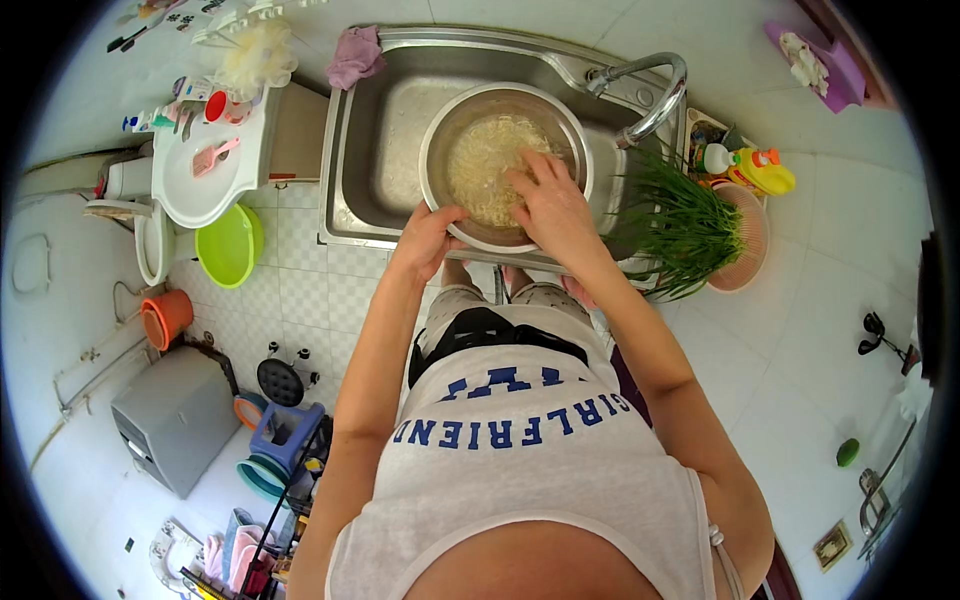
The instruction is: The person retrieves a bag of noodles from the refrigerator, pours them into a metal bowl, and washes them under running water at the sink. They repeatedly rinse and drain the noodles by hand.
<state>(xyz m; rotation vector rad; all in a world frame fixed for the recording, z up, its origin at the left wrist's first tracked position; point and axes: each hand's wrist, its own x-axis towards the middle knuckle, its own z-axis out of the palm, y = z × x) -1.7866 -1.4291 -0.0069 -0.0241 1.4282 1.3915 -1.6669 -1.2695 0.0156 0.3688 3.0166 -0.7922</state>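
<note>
A round stainless steel basin (437, 135) rests over the double-bowl steel sink (390, 142). Pale yellowish strands or sprouts (484, 161) lie in water inside it; their exact kind I cannot tell. My left hand (429, 238) grips the basin's near left rim, thumb over the edge. With its fingers spread, my right hand (551, 202) reaches over the near right side into the basin, fingertips at the pale strands. Whether any strands are between those fingers is unclear. Beyond the basin on the right, the curved chrome faucet (667, 94) arches over the sink.
Long green leafy stalks (675, 225) in a pink basket (750, 240) overhang the sink's right side. Behind them stands a yellow bottle (761, 171). A pink cloth (356, 58) hangs over the sink's far left corner. Left are a white washbasin (176, 180) and a green tub (229, 246).
</note>
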